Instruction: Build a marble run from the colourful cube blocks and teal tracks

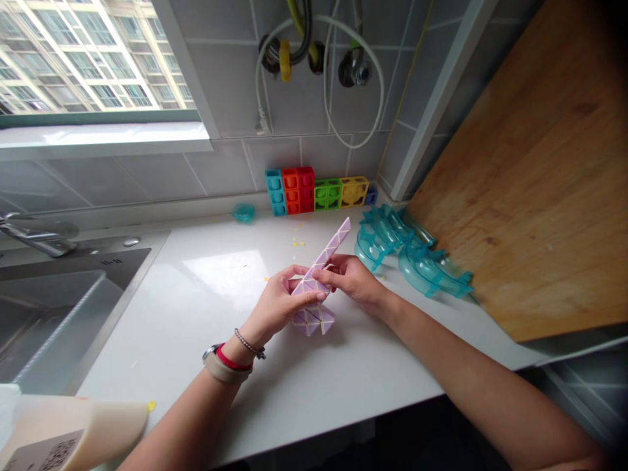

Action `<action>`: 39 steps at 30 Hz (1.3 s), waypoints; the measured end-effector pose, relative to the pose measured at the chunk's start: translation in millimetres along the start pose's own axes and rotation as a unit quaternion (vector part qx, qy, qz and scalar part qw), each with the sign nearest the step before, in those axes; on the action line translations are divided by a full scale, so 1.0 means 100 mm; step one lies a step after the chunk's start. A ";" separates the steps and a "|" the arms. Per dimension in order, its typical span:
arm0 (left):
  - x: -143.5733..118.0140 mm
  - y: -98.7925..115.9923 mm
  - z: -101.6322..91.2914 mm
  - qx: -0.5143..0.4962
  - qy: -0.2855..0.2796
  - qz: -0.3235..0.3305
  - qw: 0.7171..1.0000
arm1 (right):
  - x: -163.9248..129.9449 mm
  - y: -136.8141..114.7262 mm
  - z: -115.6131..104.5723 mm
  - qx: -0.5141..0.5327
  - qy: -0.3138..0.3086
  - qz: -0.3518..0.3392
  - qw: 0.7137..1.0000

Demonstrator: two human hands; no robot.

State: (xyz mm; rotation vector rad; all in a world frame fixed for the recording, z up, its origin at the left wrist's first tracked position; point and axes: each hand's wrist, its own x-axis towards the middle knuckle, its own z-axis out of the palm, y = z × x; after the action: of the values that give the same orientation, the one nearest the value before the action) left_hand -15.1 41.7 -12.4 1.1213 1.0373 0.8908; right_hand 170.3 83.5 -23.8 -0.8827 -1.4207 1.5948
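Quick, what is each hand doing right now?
Left hand: closed on the purple twist puzzle.
Right hand: closed on the same puzzle.

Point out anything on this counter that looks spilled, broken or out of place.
Small yellow crumbs lie scattered on the white countertop in front of the coloured block row, with another yellow bit near the front edge. Nothing looks broken: the purple twist puzzle in both hands seems intact.
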 end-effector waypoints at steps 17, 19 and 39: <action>-0.05 0.04 0.03 -0.070 -0.047 -0.013 0.996 | -0.07 -0.12 0.03 0.005 -0.038 -0.007 0.999; -0.05 0.03 0.02 -0.081 -0.059 -0.009 0.995 | -0.08 -0.13 0.01 0.007 -0.050 -0.003 0.999; -0.08 0.07 -0.02 -0.160 -0.126 -0.018 0.979 | -0.15 -0.12 -0.03 0.226 -0.146 0.037 0.962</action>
State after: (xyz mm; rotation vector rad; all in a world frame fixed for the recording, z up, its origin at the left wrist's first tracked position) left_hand -19.3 36.2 -4.6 0.9124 0.6761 0.8286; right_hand 180.6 71.9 -12.9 -0.4477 -1.1461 2.0635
